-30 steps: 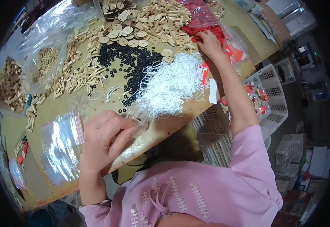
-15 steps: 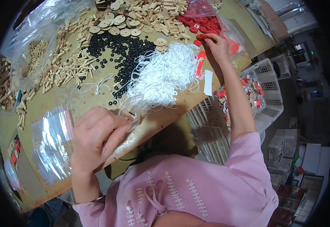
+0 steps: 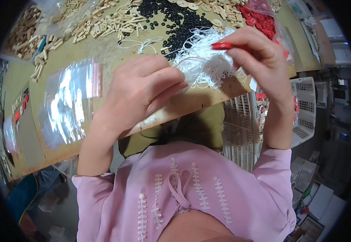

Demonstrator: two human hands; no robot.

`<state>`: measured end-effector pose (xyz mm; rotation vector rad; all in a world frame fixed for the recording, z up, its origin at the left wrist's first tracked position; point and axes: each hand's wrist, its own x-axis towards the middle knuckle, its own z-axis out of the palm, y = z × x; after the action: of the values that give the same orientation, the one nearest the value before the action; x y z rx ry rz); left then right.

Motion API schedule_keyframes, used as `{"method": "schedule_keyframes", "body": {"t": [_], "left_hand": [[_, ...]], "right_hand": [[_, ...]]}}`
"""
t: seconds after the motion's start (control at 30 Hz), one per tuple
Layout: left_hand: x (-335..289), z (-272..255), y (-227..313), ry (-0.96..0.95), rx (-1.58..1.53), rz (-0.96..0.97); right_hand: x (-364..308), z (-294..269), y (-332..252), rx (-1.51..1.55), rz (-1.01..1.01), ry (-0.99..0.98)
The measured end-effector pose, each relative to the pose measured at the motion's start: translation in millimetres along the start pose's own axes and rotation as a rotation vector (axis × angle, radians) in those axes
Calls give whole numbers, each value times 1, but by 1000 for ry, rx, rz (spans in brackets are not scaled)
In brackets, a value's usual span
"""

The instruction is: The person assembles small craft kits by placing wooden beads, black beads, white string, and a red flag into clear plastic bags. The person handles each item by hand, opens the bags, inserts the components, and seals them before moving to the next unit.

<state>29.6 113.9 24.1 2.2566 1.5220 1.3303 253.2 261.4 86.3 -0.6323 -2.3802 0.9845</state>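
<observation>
My left hand (image 3: 145,86) is closed at the table's front edge, pinching a small clear plastic bag (image 3: 192,67) whose contents I cannot make out. Just right of it, my right hand (image 3: 262,56) pinches a shiny red piece (image 3: 222,45) between thumb and fingers, over the heap of white looped strings (image 3: 213,76). Behind the strings lie many small black rings (image 3: 171,22). A heap of red discs (image 3: 258,21) sits beyond my right hand. To the left of my left hand, a stack of clear zip bags (image 3: 70,101) is spread on the table.
Wooden pegs (image 3: 115,24) and wooden discs (image 3: 187,5) cover the far side. One tied white string (image 3: 140,47) lies apart. A card strip with sample pieces (image 3: 26,125) is at the left. White plastic baskets (image 3: 304,109) stand beyond the table's front edge, one with filled bags.
My right hand has come back from the red heap to the bag, carrying a red piece. My left hand has kept its grip on the bag. The whole view has shifted.
</observation>
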Motion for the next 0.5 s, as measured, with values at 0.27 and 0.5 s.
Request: {"method": "schedule_keyframes", "body": {"t": [0.27,0.5], "left_hand": [[-1,3,-2,11,-25,61],[1,6,8,91,-23,75]], "right_hand": [[-1,16,-23,-130,-21,-150],[-12,46,-35,-27,-33,-50]]}}
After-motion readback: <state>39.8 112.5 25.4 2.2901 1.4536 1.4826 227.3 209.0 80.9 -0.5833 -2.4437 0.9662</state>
